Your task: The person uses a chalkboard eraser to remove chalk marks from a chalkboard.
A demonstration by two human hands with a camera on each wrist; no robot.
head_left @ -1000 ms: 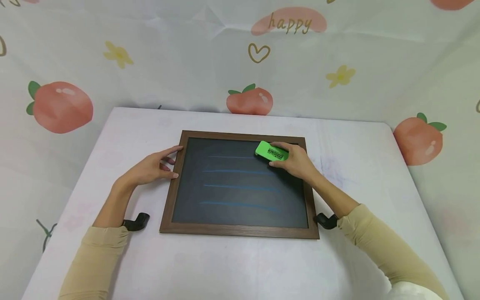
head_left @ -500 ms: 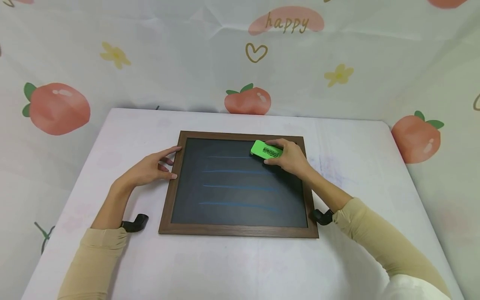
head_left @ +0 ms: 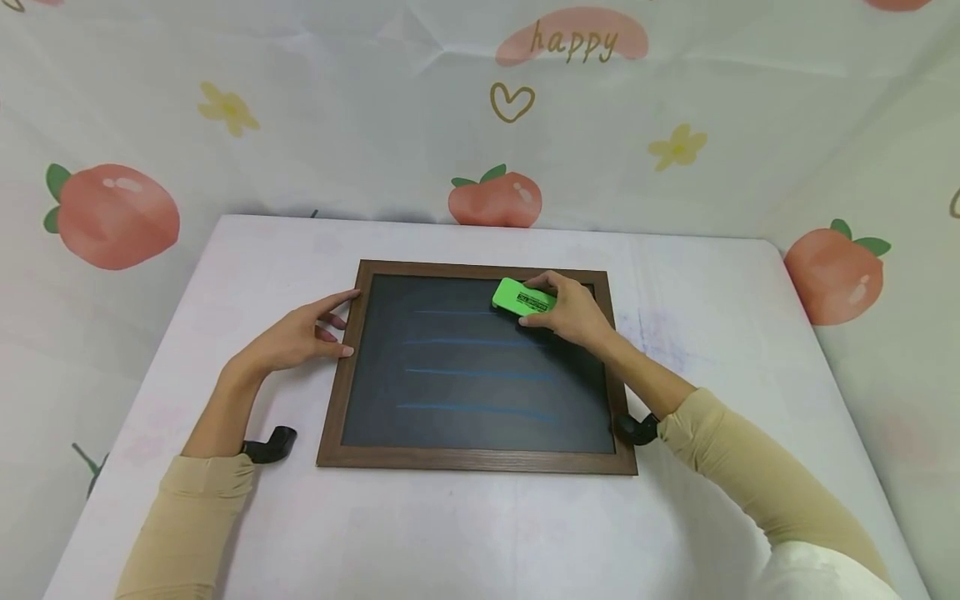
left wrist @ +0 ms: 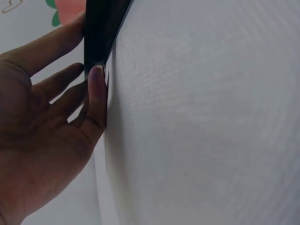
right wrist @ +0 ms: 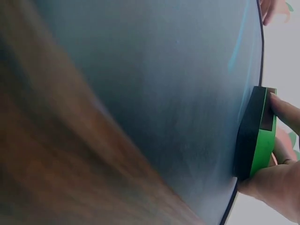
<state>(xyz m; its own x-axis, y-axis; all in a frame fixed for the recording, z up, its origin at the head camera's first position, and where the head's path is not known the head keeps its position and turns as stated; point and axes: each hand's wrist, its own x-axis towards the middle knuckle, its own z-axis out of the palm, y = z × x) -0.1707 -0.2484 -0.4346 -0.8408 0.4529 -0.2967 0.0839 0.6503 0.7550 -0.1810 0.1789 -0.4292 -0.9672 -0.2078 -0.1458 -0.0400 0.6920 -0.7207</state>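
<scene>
A blackboard (head_left: 450, 429) in a brown frame lies on the table, with several faint blue chalk lines across it. My right hand (head_left: 576, 313) grips a green eraser (head_left: 513, 295) between thumb and fingers, over the board's upper right part. In the right wrist view the dark felt of the eraser (right wrist: 262, 145) faces the board surface. The top chalk line runs up to the eraser's left end. My left hand (head_left: 300, 337) touches the left side of the frame with its fingers and thumb spread apart. From the left wrist, the fingertips show right at the frame edge (left wrist: 101, 35).
The white table (head_left: 480, 533) extends around the board, with faint bluish smudges right of it. A printed cloth (head_left: 360, 125) with peaches and flowers hangs behind the table. Black wrist cameras stick out near the left sleeve (head_left: 187, 517) and right sleeve (head_left: 772, 483).
My right hand has slid the eraser leftward along the board's upper part. The left hand keeps its place at the frame.
</scene>
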